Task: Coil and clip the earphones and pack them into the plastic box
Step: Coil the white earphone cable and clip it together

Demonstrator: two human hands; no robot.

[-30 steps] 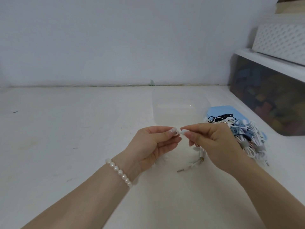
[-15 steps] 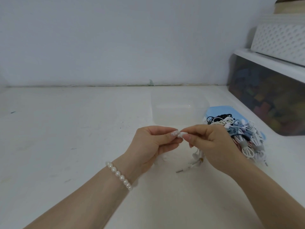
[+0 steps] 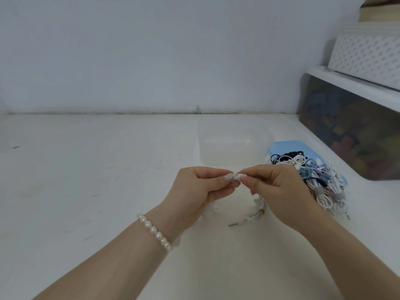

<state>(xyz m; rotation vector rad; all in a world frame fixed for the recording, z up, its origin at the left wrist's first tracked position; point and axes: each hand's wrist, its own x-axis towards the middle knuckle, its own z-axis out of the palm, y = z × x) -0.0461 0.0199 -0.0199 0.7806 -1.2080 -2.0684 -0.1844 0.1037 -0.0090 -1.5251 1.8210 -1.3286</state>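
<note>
My left hand [image 3: 199,189] and my right hand [image 3: 279,189] meet over the white table, both pinching a small white piece of the earphones [image 3: 239,176] between thumb and fingers. The white cord hangs under my right hand, and its jack plug [image 3: 234,224] lies on the table. Just beyond my hands stands the clear plastic box [image 3: 233,146], open on top. To its right a heap of coiled earphones [image 3: 320,180], white, black and blue with grey clips, lies on a blue lid [image 3: 287,146].
A dark translucent storage bin [image 3: 350,131] with a white lid stands at the right, a white perforated basket [image 3: 368,53] on top of it. A pale wall closes the back. White tabletop stretches out to the left.
Both hands stay together on the white piece and have shifted only slightly. The dangling cord and plug lie in nearly the same place.
</note>
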